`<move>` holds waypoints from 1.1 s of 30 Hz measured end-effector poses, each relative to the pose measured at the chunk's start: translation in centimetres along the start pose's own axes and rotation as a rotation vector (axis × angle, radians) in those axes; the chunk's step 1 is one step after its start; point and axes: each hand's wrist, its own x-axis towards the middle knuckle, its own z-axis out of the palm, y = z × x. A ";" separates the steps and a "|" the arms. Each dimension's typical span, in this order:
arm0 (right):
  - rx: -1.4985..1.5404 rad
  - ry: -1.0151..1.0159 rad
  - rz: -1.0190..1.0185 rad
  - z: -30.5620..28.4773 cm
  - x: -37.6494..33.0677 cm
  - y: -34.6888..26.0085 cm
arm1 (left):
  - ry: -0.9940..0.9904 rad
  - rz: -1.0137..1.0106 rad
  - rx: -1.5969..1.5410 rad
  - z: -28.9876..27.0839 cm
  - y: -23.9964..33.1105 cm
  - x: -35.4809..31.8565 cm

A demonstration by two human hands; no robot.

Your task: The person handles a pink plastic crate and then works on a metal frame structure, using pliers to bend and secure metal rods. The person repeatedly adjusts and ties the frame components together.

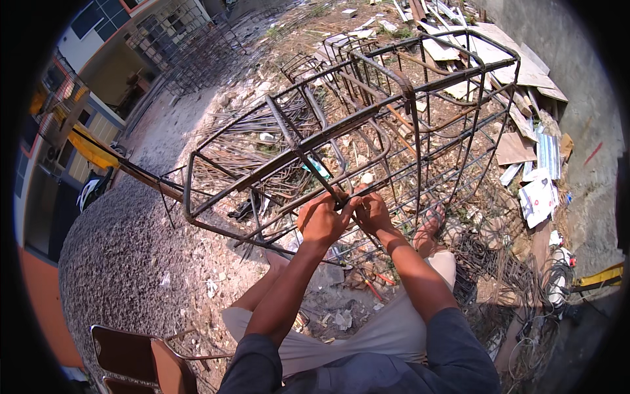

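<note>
A long cage of rusty steel rebar point(315, 136) stretches in front of me, its long bars crossed by bent rectangular stirrups point(415, 131). My left hand point(323, 218) and my right hand point(373, 211) meet at the near side of the cage, where a stirrup crosses a long bar. The fingers of both are closed and pinched together, nearly touching. Whatever small piece lies between the fingertips is hidden. Under the cage lies a heap of loose bent rods point(252, 141).
A brown chair point(125, 354) stands at lower left beside a grey gravel heap point(125, 276). Tangled wire point(535, 295) lies at right. Boards and scrap sheets point(518, 148) line the concrete wall point(584, 85). A yellow-wrapped beam point(95, 151) is at left. My feet straddle rubble.
</note>
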 end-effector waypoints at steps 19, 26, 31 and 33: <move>0.200 -0.160 0.379 -1.6 1.3 -2.5 | -0.175 -0.048 -0.021 -2.4 0.8 0.5; 0.818 -0.365 0.476 -2.4 3.6 -1.8 | -0.210 -0.124 0.013 -1.8 0.1 0.3; 1.221 -0.417 0.476 0.0 5.2 -1.0 | -0.286 -0.209 -0.032 -2.7 1.4 0.8; 1.235 -0.319 0.312 0.8 4.8 -1.8 | -0.285 -0.216 -0.026 -2.5 0.5 0.7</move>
